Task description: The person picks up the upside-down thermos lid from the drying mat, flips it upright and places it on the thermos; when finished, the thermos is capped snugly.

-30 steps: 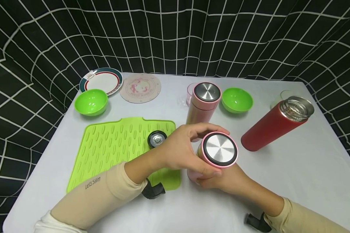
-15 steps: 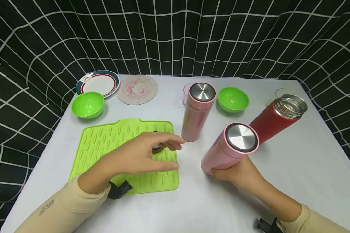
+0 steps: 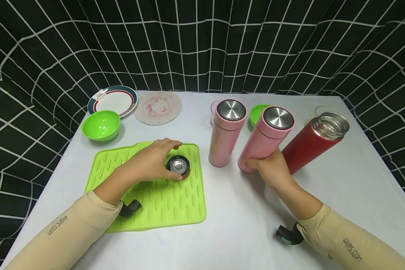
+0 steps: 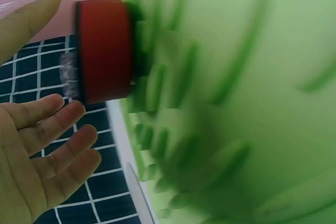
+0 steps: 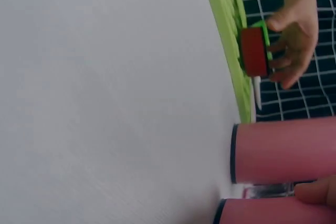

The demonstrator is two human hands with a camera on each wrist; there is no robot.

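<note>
My left hand hovers with thumb and fingers spread around a red bottle lid. This lid lies upside down on the green drying mat, its black rim and metal centre facing up. In the left wrist view, a gap shows between the fingers and the red side of the lid. My right hand grips a pink thermos low on its body; its far fingers are hidden. Left of it stands a second pink thermos, capped. A red thermos without a lid stands just right of my right hand.
Behind the thermoses are a green bowl, partly hidden, and clear glasses. At the back left stand another green bowl, a rimmed plate and a round pink-printed mat. A dark checked curtain borders the table.
My left hand has let go of the pink thermos and moved left to the lid. My right hand has carried that thermos away from me and right, beside the other pink one.
</note>
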